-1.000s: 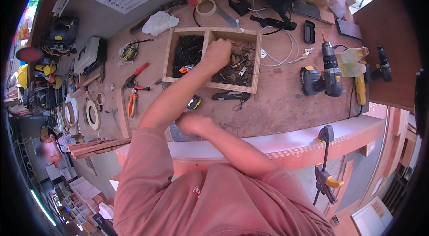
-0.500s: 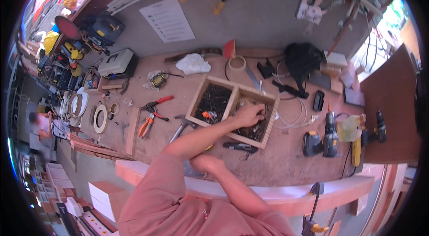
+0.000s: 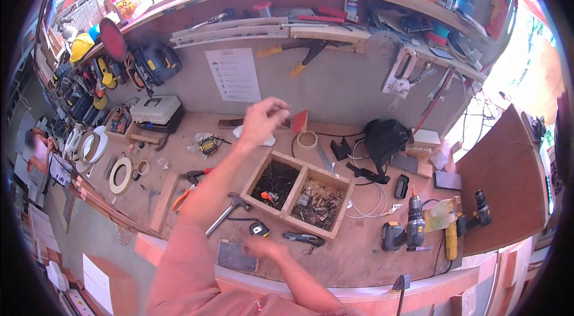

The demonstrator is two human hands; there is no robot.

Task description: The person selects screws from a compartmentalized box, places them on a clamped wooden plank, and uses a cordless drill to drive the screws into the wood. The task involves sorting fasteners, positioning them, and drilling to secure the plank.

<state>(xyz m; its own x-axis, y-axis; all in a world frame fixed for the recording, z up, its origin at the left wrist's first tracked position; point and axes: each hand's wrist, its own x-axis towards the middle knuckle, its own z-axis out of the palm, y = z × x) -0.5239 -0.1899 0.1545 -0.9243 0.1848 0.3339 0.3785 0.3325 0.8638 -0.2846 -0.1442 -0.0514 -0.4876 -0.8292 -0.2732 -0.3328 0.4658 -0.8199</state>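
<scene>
Mid-counter [image 3: 371,256]: two-compartment wooden box [image 3: 286,203], resting flat, open side up. Long axis from 10 to 4 o'clock, with the divider across it. Dark screws [image 3: 276,179] in the 10 o'clock compartment, mixed brownish hardware [image 3: 317,203] in the 4 o'clock one.

From the box toward 11 o'clock, and raised well clear of it: left hand [image 3: 263,118]. Grip closed to a pinch, fingertips pressed together and pointing toward 2 o'clock. Too small to tell whether anything sits in that pinch. Forearm slanting from 7 to 1 o'clock past the box's 9 o'clock corner.

From the box toward 7 o'clock, low at the near edge of the counter: right hand [image 3: 263,248], laid down loosely, clasping nothing visible, fingers touching a dark flat block [image 3: 234,257] at its 8 o'clock side. Judged nearer to the box than the left hand, which hangs higher.

Between that hand and the box: a black-and-yellow tape measure [image 3: 259,229] and a dark slim tool [image 3: 302,237]. At the box's 8 o'clock, a hammer [image 3: 230,209], handle along 7 to 1 o'clock. At 9 o'clock, orange-handled pliers [image 3: 186,187]. Well apart at 3 to 4 o'clock, cordless drills [image 3: 412,227].
</scene>
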